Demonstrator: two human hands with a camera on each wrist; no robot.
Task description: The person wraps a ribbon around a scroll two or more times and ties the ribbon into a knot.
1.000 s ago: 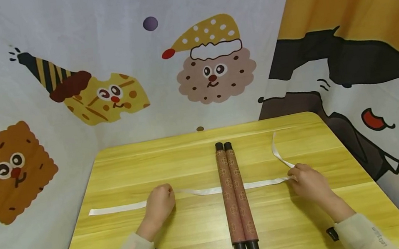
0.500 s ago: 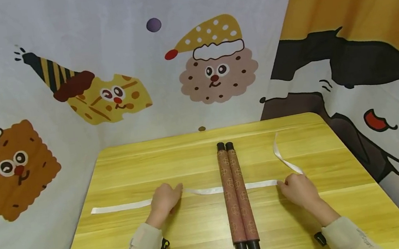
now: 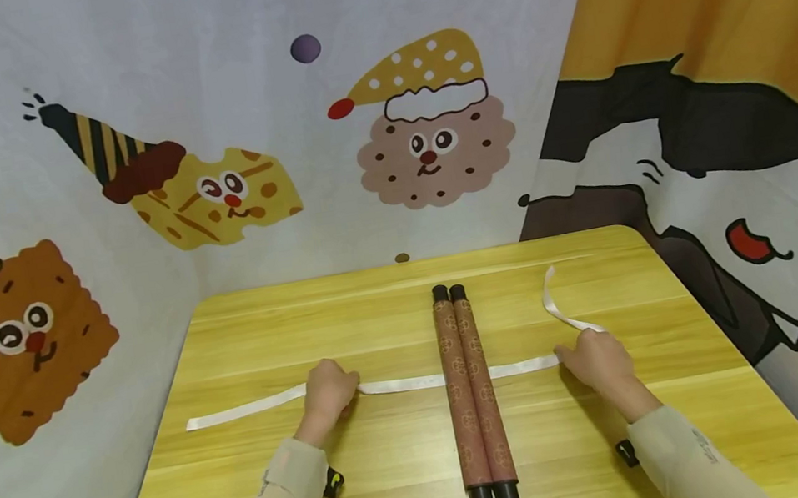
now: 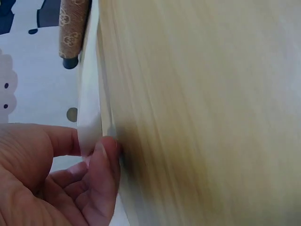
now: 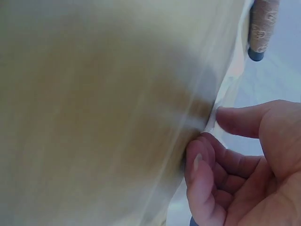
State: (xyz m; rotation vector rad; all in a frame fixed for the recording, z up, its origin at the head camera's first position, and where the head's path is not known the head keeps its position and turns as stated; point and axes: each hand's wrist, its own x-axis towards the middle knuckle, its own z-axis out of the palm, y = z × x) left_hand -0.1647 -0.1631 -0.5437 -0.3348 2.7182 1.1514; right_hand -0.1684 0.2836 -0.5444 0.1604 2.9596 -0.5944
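Two rolled scrolls (image 3: pixel 474 407), brown with a gold pattern and black ends, lie side by side across a white ribbon (image 3: pixel 402 385) that runs beneath them. Left of the scrolls, my left hand (image 3: pixel 330 393) pinches the ribbon between thumb and fingers, and the left wrist view shows the ribbon (image 4: pixel 89 103) leading from the fingertips toward a scroll (image 4: pixel 72 33). On the other side my right hand (image 3: pixel 599 361) pinches the ribbon, thumb on one face and curled fingers opposite. One loose ribbon end lies far left; the other curves away behind my right hand.
A wood-grain table (image 3: pixel 259 335) carries everything. Its back edge meets a white curtain (image 3: pixel 224 70) printed with cartoon biscuits and cheese. A yellow, black and white cartoon cloth (image 3: pixel 726 88) hangs at the right.
My right hand has moved left along the ribbon toward the scrolls. My left hand has shifted slightly right, and the ribbon between it and the scrolls now lies straighter. The scrolls have stayed put.
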